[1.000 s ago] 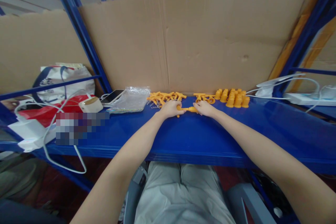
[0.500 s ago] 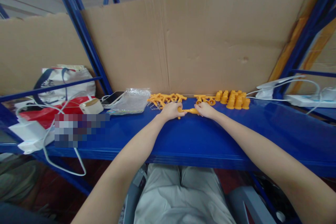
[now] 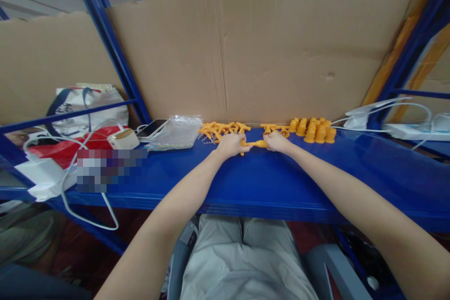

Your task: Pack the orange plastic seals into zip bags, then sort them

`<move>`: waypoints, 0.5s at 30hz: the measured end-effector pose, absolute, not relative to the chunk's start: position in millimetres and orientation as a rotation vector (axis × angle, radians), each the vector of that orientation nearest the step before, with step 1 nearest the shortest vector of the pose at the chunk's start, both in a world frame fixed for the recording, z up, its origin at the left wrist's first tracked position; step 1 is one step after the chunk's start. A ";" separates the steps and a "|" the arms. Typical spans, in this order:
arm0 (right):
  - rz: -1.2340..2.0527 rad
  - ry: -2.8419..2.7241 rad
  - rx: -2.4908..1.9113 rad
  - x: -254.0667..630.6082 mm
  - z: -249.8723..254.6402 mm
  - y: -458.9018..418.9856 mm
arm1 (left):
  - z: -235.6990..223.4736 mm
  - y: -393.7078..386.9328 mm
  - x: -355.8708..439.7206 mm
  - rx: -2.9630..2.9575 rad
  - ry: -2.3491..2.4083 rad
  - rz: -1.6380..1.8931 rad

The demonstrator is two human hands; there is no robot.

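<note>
Both my hands meet at the back of the blue shelf (image 3: pixel 267 183), gripping one orange plastic piece (image 3: pixel 253 143) between them. My left hand (image 3: pixel 231 144) is closed round its left end and my right hand (image 3: pixel 277 141) is closed round its right end. Just behind my left hand lies a heap of orange branched parts (image 3: pixel 222 128). A few more orange parts (image 3: pixel 274 128) lie behind my right hand. To the right stands a cluster of upright orange cone-shaped pieces (image 3: pixel 314 131).
A cardboard sheet (image 3: pixel 281 51) walls off the back. On the left lie a clear plastic bag (image 3: pixel 174 133), a phone (image 3: pixel 152 128), a small white box (image 3: pixel 121 139), white cables, a red item and a tote bag (image 3: pixel 84 108). A power strip (image 3: pixel 409 130) with cables sits right.
Both hands, still holding the orange piece, have shifted slightly to the right and toward the back of the shelf. Nothing else has moved.
</note>
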State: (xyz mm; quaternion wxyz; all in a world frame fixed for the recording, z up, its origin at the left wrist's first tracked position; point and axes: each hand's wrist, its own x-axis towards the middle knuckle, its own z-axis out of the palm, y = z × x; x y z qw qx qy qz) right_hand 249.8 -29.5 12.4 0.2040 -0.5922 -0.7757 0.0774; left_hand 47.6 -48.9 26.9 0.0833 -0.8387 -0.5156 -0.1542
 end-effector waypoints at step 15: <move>1.364 -1.391 -1.171 249.6 37.2 -56.0 | 22.8 -40.9 41.5 -2.474 -1.630 -0.704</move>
